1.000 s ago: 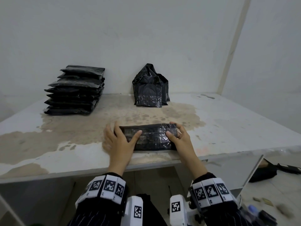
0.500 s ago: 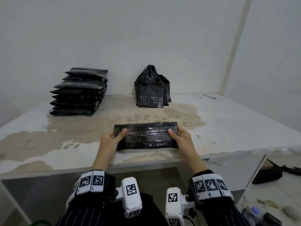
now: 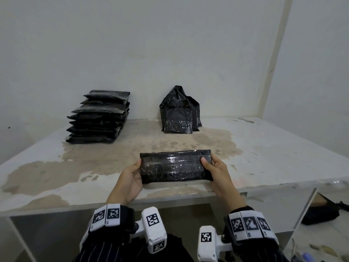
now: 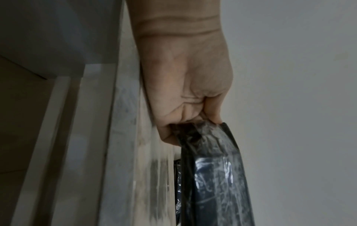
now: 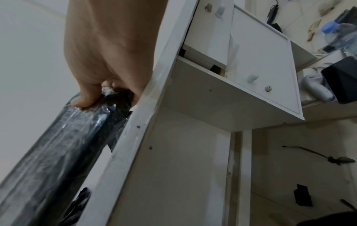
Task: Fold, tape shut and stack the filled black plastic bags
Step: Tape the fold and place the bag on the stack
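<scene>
The left hand (image 3: 130, 178) and right hand (image 3: 217, 173) are grasping the folded bag (image 3: 176, 168) by its ends above the table's (image 3: 273, 159) front edge — keeping it level is helping for the stack (image 3: 100, 118) — I think

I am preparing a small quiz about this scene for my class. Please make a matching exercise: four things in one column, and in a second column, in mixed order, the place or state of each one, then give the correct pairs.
Things
1. folded bag
2. stack of flat bags
3. upright bags
4. plastic bottle

Places or states
A. standing at the back of the table, against the wall
B. gripped at its two ends by the left hand and the right hand
C. off the table, among clutter at the right
D. piled at the table's far left

Pairs: 1-B, 2-D, 3-A, 4-C
</scene>
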